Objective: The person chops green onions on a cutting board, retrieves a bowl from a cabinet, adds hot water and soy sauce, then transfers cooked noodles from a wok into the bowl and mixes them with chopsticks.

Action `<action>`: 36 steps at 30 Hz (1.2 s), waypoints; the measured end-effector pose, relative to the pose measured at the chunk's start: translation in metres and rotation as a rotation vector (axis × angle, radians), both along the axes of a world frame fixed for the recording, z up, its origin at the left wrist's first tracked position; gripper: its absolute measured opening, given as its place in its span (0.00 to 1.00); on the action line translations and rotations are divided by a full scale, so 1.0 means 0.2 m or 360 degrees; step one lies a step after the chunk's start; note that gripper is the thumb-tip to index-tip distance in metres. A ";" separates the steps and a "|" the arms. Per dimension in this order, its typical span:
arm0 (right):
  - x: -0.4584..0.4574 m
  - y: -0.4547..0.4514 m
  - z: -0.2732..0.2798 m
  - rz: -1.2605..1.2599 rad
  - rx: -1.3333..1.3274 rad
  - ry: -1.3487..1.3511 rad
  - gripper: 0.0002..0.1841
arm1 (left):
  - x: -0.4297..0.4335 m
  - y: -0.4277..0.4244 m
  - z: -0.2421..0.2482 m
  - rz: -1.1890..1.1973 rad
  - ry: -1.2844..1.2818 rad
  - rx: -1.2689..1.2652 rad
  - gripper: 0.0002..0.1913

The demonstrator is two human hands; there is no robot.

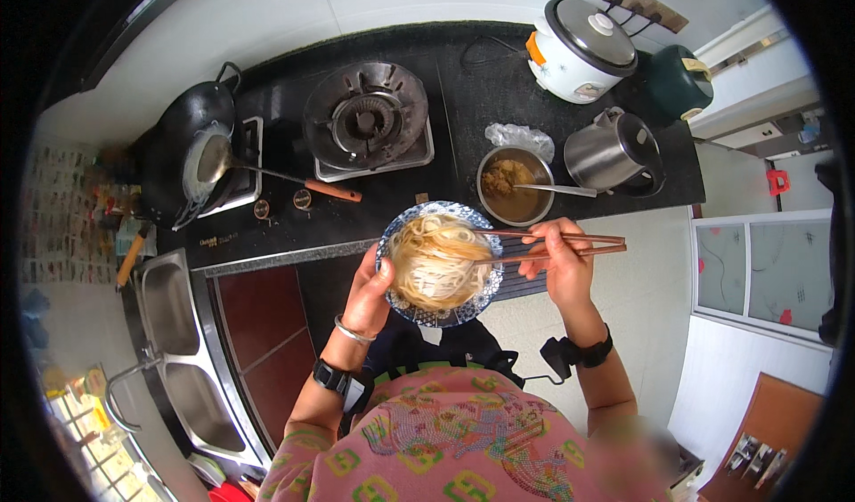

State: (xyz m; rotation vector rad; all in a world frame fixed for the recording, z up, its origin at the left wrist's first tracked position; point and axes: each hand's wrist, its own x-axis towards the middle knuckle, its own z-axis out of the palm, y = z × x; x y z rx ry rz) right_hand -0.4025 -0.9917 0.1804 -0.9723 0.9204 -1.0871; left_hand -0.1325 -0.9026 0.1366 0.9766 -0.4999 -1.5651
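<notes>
My left hand (371, 289) grips the left rim of a blue-and-white patterned bowl (493, 298), thumb over the edge. Pale noodles (437, 265) fill the bowl, some coated in brownish sauce. In my right hand (562, 261) is a pair of reddish-brown chopsticks (591, 239), their tips among the noodles and slightly spread. The bowl is held up in front of the counter's front edge. Just beyond it on the counter, a steel pot (514, 220) contains a brownish sauce with lumps. A metal spoon (558, 189) leans in that pot, its handle pointing right.
A gas burner (366, 121) sits behind the bowl. At left, a black wok (160, 141) carries a strainer and a ladle (217, 158) whose wooden handle reaches across the cooktop. An electric kettle (604, 151), rice cooker (578, 68) and plastic bag (521, 140) stand right. A double sink (170, 308) lies left.
</notes>
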 end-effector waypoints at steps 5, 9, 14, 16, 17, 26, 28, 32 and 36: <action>-0.04 -0.02 -0.14 -0.0151 0.0308 -0.0341 0.14 | -0.13 -0.05 0.02 -0.0093 0.0017 0.0077 0.32; -0.06 -0.04 -0.20 -0.0165 0.0552 -0.0433 0.15 | -0.16 -0.08 -0.01 -0.0097 0.0077 0.0132 0.30; -0.06 -0.10 -0.17 -0.0074 0.0704 -0.0573 0.16 | -0.10 -0.09 -0.04 -0.0035 0.0167 0.0181 0.32; -0.03 -0.11 -0.11 -0.0036 0.0639 -0.0549 0.17 | -0.07 -0.09 -0.04 -0.0035 0.0227 0.0179 0.34; -0.02 -0.11 -0.08 -0.0032 0.0598 -0.0516 0.17 | -0.05 -0.10 -0.04 -0.0037 0.0267 0.0163 0.34; 0.17 -0.20 0.14 -0.0022 0.0562 -0.0571 0.17 | 0.07 -0.13 -0.04 0.0086 0.0318 0.0070 0.26; 0.20 -0.22 0.18 0.0041 0.0530 -0.0636 0.18 | 0.10 -0.13 -0.04 0.0091 0.0311 0.0063 0.26; 0.25 -0.26 0.27 0.0111 0.0417 -0.0698 0.17 | 0.14 -0.14 -0.03 0.0135 0.0259 0.0076 0.27; 0.29 -0.29 0.36 0.0163 0.0285 -0.0694 0.17 | 0.18 -0.14 -0.02 0.0139 0.0239 0.0071 0.29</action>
